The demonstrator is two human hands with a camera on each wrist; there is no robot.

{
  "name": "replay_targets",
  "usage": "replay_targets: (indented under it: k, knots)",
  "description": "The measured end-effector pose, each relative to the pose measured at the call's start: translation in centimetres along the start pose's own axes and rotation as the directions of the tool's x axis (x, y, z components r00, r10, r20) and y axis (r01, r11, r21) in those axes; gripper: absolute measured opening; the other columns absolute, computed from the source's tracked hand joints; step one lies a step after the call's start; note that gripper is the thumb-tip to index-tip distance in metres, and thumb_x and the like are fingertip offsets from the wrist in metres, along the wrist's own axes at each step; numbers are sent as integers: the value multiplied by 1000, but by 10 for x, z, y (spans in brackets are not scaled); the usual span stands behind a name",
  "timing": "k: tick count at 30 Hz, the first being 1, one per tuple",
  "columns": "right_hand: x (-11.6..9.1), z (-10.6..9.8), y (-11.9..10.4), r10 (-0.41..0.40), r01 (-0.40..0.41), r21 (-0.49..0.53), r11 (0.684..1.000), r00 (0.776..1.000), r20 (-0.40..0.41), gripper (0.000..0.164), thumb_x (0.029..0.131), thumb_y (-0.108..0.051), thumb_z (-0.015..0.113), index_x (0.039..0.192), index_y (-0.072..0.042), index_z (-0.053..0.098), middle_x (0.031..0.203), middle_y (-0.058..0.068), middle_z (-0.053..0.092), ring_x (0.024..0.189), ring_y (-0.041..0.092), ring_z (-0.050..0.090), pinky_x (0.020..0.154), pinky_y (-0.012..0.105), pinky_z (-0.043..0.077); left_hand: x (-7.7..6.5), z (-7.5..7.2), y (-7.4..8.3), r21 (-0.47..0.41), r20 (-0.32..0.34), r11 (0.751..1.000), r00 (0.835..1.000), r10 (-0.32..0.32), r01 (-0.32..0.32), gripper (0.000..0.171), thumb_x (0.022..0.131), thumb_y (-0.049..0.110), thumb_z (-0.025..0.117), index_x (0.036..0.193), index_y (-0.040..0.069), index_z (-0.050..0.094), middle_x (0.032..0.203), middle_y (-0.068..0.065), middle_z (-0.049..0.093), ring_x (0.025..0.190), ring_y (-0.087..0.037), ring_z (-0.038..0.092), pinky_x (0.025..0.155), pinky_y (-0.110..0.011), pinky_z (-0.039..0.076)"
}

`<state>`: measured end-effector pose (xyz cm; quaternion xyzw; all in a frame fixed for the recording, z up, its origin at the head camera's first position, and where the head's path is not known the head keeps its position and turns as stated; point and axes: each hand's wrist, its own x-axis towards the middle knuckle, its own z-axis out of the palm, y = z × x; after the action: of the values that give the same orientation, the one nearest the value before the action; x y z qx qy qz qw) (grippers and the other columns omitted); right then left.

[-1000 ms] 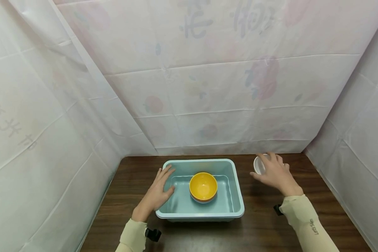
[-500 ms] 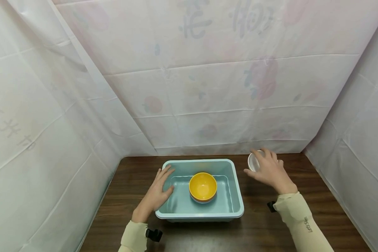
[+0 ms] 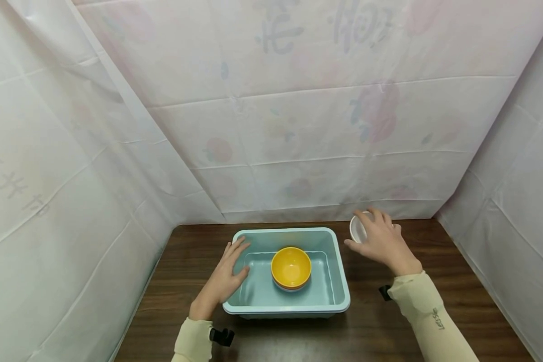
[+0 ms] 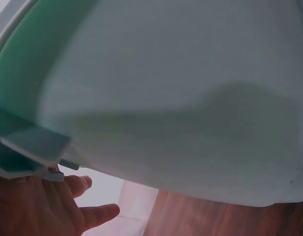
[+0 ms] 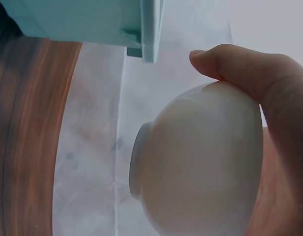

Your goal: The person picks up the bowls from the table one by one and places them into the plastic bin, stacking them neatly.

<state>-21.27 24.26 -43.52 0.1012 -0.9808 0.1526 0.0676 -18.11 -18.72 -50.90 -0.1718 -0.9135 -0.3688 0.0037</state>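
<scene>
- The white bowl [image 3: 357, 227] is mostly covered by the right hand [image 3: 382, 242] in the head view; only its left rim shows.
- In the right wrist view the bowl's lower side runs past the bottom edge.
- Bowls stacked under the yellow bowl [image 3: 291, 266] show only slivers of rim; their number cannot be told.
- In the left wrist view the tub [image 4: 180, 98] is blurred, and the left hand [image 4: 38, 206] is cut off at the corner.

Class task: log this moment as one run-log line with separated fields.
right hand: holds small white bowl | left hand: rests on rectangular light-blue plastic tub rim | yellow bowl: inside tub
</scene>
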Motion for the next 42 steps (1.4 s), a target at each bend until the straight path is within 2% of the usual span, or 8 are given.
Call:
replay_targets:
  k: [17, 28, 36, 42]
  knots:
    - [6, -5, -23, -34, 34, 7, 999, 999, 0, 82, 86, -56, 75, 154, -20, 46, 156, 25, 36, 139, 54, 36, 92, 82, 35, -1, 0, 0, -9, -2, 1000, 1000, 8, -8, 60, 101, 18, 64, 157, 12, 43, 172, -5, 22, 158, -45, 6, 120, -72, 21]
    - [12, -3, -40, -84, 84, 9, 996, 996, 11, 81, 86, -58, 74, 153, -22, 47, 156, 21, 38, 139, 52, 37, 94, 81, 37, 0, 0, -1, -4, -8, 1000, 1000, 30, -30, 59, 101, 20, 64, 156, 9, 44, 172, -7, 23, 158, -47, 7, 119, -72, 20]
    - [17, 0, -52, -95, 94, 24, 995, 995, 19, 83, 85, -57, 76, 154, -22, 47, 156, 21, 37, 140, 51, 36, 97, 82, 35, 0, 0, -2, -6, -7, 1000, 1000, 27, -27, 59, 102, 21, 63, 157, 11, 43, 172, -6, 22, 158, -47, 7, 119, -73, 20]
    - [19, 2, -60, -108, 108, 17, 994, 994, 13, 82, 84, -59, 75, 152, -21, 49, 155, 22, 39, 139, 49, 37, 96, 78, 38, -1, 0, -2, -14, -3, 1000, 1000, 14, -14, 60, 101, 20, 64, 157, 11, 43, 172, -6, 23, 158, -46, 6, 119, -72, 20]
